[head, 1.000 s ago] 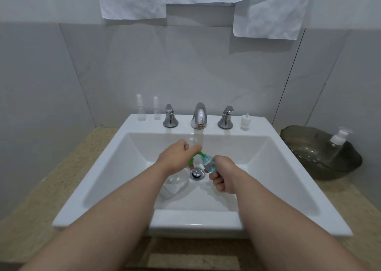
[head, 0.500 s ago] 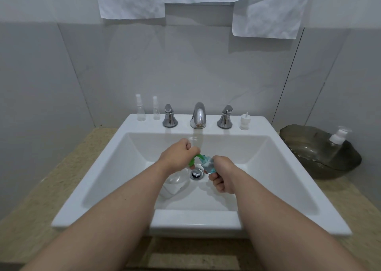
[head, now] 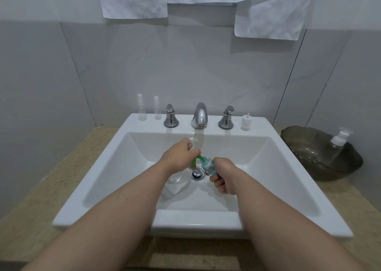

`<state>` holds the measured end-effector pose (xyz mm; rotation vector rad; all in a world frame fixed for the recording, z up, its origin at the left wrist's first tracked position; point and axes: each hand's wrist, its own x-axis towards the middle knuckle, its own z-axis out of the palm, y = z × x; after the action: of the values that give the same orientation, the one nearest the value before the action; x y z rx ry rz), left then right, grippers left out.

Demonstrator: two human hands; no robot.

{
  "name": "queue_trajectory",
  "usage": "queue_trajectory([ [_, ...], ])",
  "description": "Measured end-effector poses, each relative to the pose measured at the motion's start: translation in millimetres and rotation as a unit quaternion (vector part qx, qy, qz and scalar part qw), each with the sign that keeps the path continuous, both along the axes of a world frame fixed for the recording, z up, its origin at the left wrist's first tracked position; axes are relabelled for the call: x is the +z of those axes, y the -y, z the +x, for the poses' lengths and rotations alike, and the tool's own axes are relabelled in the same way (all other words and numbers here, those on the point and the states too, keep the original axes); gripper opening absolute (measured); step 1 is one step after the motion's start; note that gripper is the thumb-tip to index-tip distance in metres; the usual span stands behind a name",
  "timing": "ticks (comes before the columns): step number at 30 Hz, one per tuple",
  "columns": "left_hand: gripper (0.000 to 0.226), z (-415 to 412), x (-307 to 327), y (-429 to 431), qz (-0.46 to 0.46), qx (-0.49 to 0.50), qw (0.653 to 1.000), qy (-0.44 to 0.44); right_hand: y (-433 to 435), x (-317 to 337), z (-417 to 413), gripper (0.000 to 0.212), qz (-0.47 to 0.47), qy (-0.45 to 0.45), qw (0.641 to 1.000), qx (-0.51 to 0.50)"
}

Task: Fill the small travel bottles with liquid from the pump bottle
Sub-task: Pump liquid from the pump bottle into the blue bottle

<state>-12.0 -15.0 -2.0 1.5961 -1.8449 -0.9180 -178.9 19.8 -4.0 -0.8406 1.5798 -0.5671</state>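
Note:
Over the sink's drain, my left hand (head: 177, 157) grips the top of a clear pump bottle (head: 176, 183), whose green spout (head: 194, 160) sticks out to the right. My right hand (head: 223, 175) holds a small travel bottle (head: 208, 165) with blue liquid in it, tilted so its mouth meets the spout's tip. Two empty clear spray bottles (head: 141, 110) (head: 157, 108) stand on the sink's back ledge at the left. A small white cap with a dip tube (head: 245, 123) stands on the ledge at the right.
The white sink (head: 103, 188) has a chrome faucet (head: 199, 116) and two handles at the back. A dark glass bowl (head: 309, 157) on the counter at the right holds another clear pump bottle (head: 338, 145). White paper sheets hang on the wall above.

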Motion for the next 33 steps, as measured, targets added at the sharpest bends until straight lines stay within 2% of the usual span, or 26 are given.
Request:
queue_trajectory([
  [8,0.055,4.8,0.9,-5.3,-0.007,0.027,0.999,0.018,-0.6,2.9,-0.3,0.024,-0.012,0.025,1.000,-0.013],
  [27,0.044,-0.5,1.9,-1.9,-0.012,0.023,0.999,0.027,0.7,2.5,0.5,0.022,-0.013,0.016,1.000,-0.018],
  [33,0.038,0.0,-0.9,1.3,-0.004,0.012,1.000,-0.005,-1.3,4.1,-0.2,0.022,-0.015,0.012,1.000,-0.003],
])
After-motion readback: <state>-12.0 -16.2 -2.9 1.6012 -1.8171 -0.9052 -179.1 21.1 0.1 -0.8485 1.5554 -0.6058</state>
